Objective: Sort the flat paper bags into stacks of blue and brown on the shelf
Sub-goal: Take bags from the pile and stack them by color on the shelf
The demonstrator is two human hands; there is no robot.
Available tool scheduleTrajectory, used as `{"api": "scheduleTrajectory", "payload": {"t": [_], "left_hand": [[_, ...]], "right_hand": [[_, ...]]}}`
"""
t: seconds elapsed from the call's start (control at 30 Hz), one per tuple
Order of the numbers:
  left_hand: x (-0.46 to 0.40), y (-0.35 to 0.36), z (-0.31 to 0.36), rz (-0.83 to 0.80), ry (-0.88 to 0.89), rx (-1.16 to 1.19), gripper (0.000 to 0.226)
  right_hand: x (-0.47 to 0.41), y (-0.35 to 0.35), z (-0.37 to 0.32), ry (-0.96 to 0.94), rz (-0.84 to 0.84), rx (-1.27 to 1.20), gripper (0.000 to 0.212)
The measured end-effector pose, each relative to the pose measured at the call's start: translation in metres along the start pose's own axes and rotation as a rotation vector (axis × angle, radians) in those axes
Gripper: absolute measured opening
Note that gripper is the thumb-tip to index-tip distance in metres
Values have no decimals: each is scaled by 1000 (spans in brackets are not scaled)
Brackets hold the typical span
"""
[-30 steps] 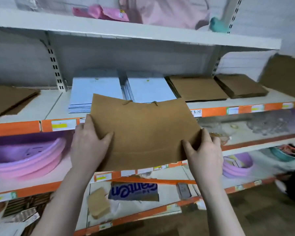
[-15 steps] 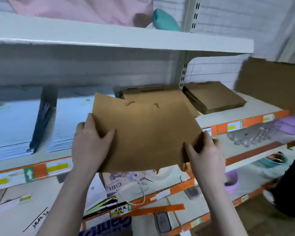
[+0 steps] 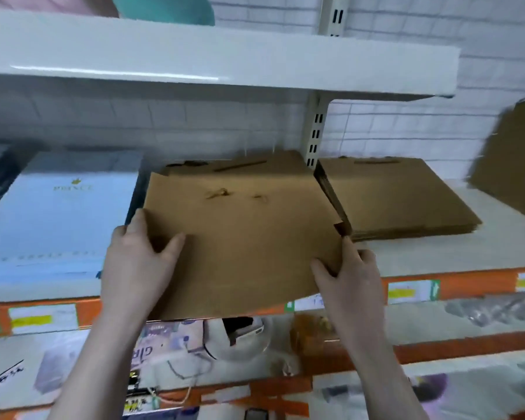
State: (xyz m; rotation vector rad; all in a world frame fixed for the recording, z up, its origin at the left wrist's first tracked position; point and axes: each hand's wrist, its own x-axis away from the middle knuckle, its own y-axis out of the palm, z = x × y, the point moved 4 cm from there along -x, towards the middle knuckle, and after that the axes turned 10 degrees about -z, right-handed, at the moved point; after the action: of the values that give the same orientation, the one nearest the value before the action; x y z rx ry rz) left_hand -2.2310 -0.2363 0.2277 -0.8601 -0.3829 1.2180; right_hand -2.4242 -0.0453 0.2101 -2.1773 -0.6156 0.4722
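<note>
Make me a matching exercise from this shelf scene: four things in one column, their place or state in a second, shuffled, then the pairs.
Things:
1. held brown bag
2. blue stack
3. right-hand brown stack
4. left hand

Places or states:
A. lies on the shelf, right of the upright post
B. grips the bag's left edge
C. lies on the shelf, left of the held bag
D. held by both hands over a brown stack

Pairs: 1-D, 2-C, 3-A, 4-B

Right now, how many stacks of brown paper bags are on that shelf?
2: one stack of flat brown paper bags behind the brown bag in both hands, largely hidden; another brown stack right of the upright. More may lie out of view.
</note>
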Motion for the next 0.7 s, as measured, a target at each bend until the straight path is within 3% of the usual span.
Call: {"api": "scheduleTrajectory", "payload": {"t": [0.3, 0.7], "left_hand": [[30, -3, 1, 158, -172, -20, 50], [86, -79, -58, 409, -224, -18, 51]], "right_hand": [[-35, 8, 6, -159, -254, -59, 66], [10, 30, -60, -309, -325, -99, 66]]}}
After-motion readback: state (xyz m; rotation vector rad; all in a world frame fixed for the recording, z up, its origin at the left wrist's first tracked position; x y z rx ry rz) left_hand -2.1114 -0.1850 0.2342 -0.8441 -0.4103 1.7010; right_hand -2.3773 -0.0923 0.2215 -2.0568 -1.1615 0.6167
